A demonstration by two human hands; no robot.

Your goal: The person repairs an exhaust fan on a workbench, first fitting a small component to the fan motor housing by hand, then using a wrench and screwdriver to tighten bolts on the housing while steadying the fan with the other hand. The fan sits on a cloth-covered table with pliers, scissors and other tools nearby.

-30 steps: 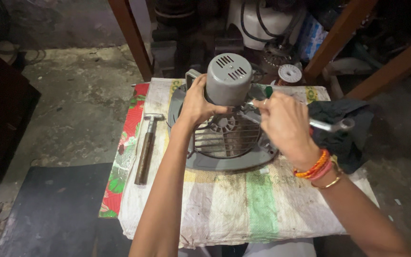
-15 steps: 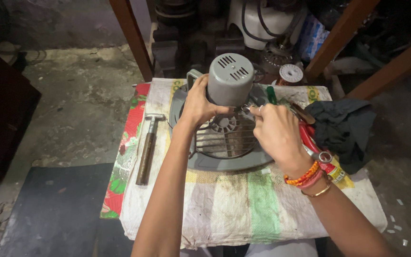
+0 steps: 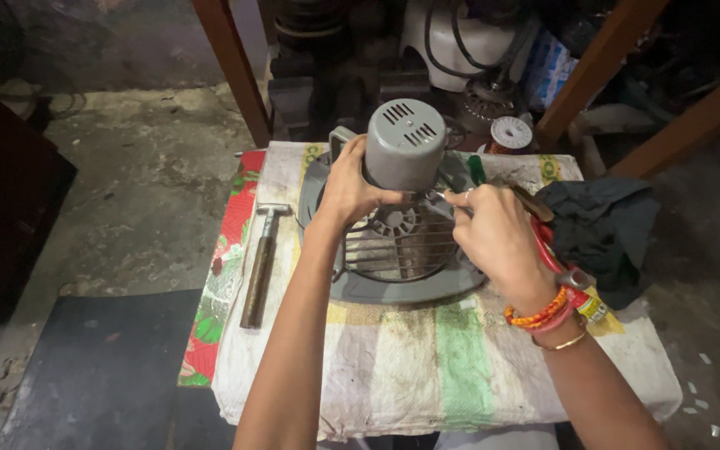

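Grey motor (image 3: 404, 155) half behind left hand (image 3: 350, 188)

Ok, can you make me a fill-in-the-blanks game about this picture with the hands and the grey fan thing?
1. The left hand grips the grey ____ on top of the round fan frame.
2. The tool with the wooden handle lying left of the frame is a ____.
3. The bangles are on the ____ wrist.
4. The dark cloth lies on the ____ side of the table.

Missing words: motor, hammer, right, right
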